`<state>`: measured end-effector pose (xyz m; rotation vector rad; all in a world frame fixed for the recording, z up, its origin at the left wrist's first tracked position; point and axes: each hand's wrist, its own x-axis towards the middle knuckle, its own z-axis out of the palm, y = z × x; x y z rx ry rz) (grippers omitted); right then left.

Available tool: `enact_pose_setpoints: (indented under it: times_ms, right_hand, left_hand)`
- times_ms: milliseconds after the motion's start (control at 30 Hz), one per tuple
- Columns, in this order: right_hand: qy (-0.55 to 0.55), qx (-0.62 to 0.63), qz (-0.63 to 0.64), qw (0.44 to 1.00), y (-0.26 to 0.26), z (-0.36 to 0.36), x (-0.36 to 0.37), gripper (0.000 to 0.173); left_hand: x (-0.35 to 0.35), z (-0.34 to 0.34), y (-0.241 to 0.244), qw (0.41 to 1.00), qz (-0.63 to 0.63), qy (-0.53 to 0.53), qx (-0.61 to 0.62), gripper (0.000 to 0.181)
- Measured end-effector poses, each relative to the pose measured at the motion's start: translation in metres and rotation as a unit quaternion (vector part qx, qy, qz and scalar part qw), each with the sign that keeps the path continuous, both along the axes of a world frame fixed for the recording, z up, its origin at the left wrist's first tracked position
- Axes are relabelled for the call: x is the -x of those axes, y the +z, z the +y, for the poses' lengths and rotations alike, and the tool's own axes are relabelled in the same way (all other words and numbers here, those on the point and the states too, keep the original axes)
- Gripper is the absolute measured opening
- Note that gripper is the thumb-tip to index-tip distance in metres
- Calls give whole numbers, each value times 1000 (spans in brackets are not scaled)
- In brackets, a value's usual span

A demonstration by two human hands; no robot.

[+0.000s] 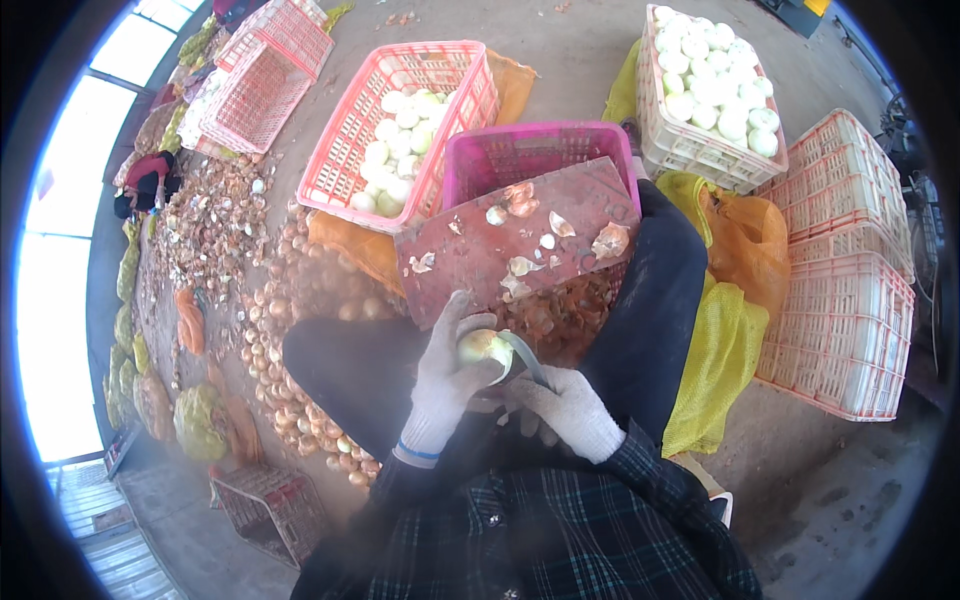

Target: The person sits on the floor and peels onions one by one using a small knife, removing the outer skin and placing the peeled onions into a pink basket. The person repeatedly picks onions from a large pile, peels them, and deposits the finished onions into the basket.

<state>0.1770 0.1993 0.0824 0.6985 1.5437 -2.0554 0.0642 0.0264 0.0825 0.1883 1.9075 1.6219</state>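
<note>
My left hand point(448, 365), in a whitish knit glove, grips a partly peeled onion point(478, 348). In my gloved right hand point(566, 405) is a knife with a curved grey blade point(526, 356), its edge against the onion's right side. A pale strip of skin hangs where blade and onion meet. Just beyond my hands, a worn reddish board point(480, 255) lies slanted across a magenta plastic crate point(540, 139). Onion skins and scraps point(610, 240) are scattered on the board. More brown skins point(555, 322) are heaped below its near edge, between my legs.
Peeled onions partly fill a pink crate point(330, 176) ahead; another crate point(712, 161) at right is heaped with them. Unpeeled onions point(281, 375) cover the floor at left. Stacked crates point(832, 322) and yellow mesh sacks point(712, 360) flank my right. A person point(150, 176) bends far left.
</note>
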Motion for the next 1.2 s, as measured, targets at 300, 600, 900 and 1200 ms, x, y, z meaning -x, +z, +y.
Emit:
enact_pose_setpoints:
  times_ms: [300, 600, 900, 1200]
  right_hand:
    - [-76, -228, 133, 961, -4, -1, 9, 31]
    - [-304, 264, 54, 914, -13, -2, 7, 20]
    - [-62, -496, 352, 792, -29, 27, 1, 33]
    - [174, -604, 341, 699, 3, 22, -3, 32]
  left_hand:
    - [7, -3, 6, 994, 14, -99, 53, 96]
    - [-24, 1, -7, 890, -266, 159, -335, 70]
    - [-7, -16, 4, 959, -154, 100, -218, 70]
    - [-8, -9, 23, 978, -150, 90, -113, 66]
